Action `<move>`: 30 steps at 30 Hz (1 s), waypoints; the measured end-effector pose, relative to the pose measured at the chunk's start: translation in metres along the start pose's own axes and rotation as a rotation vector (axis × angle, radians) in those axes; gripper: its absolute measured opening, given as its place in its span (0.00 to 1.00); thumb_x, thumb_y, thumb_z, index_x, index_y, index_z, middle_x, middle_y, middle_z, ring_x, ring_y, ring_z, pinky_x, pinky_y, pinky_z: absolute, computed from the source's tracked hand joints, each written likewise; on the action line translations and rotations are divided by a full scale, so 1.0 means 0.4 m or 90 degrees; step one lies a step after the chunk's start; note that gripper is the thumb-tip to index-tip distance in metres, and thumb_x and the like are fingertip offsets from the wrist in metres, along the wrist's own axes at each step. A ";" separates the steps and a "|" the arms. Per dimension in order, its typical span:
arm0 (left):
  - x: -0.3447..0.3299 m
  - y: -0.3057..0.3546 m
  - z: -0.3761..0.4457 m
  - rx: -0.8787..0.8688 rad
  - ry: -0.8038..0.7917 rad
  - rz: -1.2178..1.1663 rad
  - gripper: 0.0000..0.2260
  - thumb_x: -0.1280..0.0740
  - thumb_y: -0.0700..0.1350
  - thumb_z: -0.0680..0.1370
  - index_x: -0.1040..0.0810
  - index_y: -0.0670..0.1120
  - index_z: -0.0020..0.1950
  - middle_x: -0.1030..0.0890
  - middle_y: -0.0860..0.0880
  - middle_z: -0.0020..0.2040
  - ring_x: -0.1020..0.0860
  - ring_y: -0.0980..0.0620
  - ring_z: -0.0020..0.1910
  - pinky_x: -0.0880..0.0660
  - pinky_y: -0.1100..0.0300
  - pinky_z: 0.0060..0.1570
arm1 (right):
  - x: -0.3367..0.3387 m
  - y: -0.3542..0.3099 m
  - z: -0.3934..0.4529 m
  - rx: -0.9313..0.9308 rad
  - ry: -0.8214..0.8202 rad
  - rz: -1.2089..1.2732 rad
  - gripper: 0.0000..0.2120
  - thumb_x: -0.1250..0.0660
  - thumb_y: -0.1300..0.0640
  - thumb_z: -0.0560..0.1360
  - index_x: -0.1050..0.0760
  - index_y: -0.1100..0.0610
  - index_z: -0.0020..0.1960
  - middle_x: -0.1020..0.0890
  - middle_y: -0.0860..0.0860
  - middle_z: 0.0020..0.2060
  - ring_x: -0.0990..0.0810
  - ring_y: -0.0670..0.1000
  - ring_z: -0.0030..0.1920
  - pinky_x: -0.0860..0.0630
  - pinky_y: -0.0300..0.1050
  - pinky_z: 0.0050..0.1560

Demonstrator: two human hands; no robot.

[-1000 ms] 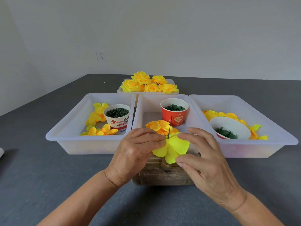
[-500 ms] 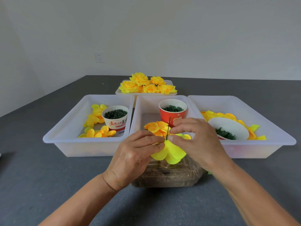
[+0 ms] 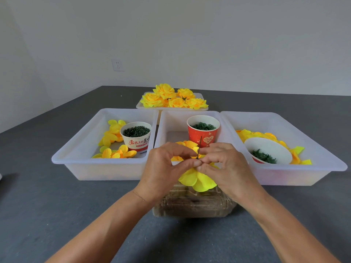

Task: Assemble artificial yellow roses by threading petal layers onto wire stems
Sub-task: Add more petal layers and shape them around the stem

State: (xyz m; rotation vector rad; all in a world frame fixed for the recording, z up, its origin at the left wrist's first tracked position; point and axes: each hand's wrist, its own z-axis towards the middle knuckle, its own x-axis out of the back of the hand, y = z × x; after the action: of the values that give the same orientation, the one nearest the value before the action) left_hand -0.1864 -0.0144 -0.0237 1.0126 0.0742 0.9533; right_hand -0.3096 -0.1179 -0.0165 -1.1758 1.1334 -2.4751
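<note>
A: What's nearest?

B: A clear plastic container [image 3: 193, 204] on the dark grey table [image 3: 57, 215], partly hidden by the hands. Just above it the left hand [image 3: 165, 168] and the right hand [image 3: 226, 168] meet fingertip to fingertip, curled and pinching a yellow petal layer [image 3: 197, 180] that hangs below them. A thin dark wire stem [image 3: 199, 147] rises upright between the fingertips.

A: Which hand has the stem?

B: I can't tell; the fingers hide its lower end.

A: And behind?

B: Three white trays side by side. The left tray [image 3: 76, 149] has loose petals [image 3: 114, 143] and a white paper cup [image 3: 136, 135] of green pieces. The middle tray [image 3: 171, 120] holds a red paper cup [image 3: 203, 130] of green rings. The right tray [image 3: 284, 126] holds petals and a tilted white bowl [image 3: 269, 150] of green bits. Farthest, finished yellow roses [image 3: 172, 98] lie on a small tray [image 3: 199, 95].
</note>
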 end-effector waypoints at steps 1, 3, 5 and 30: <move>-0.001 -0.005 0.002 0.024 -0.013 -0.038 0.06 0.27 0.51 0.65 0.17 0.53 0.40 0.18 0.55 0.38 0.21 0.59 0.41 0.26 0.66 0.45 | 0.000 0.002 0.000 -0.002 -0.005 0.009 0.11 0.26 0.60 0.68 0.19 0.44 0.36 0.27 0.30 0.44 0.31 0.44 0.61 0.35 0.42 0.63; -0.001 -0.013 0.004 0.051 -0.035 -0.100 0.07 0.27 0.48 0.65 0.16 0.49 0.40 0.18 0.51 0.38 0.20 0.55 0.41 0.25 0.62 0.46 | 0.001 0.006 -0.002 -0.014 -0.019 0.034 0.16 0.26 0.60 0.69 0.23 0.39 0.35 0.24 0.34 0.46 0.31 0.41 0.61 0.35 0.40 0.63; -0.001 -0.018 0.006 0.059 -0.048 -0.140 0.06 0.26 0.46 0.64 0.16 0.47 0.40 0.18 0.52 0.38 0.20 0.54 0.41 0.25 0.61 0.45 | 0.004 0.007 -0.004 -0.042 -0.037 0.086 0.15 0.26 0.61 0.69 0.22 0.40 0.37 0.22 0.42 0.50 0.28 0.37 0.58 0.32 0.37 0.61; 0.014 -0.014 0.042 0.056 -0.190 -0.099 0.06 0.28 0.40 0.68 0.19 0.38 0.35 0.21 0.50 0.34 0.23 0.58 0.35 0.27 0.68 0.39 | 0.059 0.043 0.031 -0.159 -0.070 0.230 0.05 0.24 0.54 0.67 0.17 0.55 0.40 0.16 0.44 0.43 0.20 0.37 0.45 0.26 0.29 0.45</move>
State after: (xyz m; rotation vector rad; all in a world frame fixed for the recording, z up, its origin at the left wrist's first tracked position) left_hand -0.1716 -0.0231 -0.0162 1.2028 -0.0534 0.6553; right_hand -0.3193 -0.1473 -0.0097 -1.0391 1.5034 -2.0219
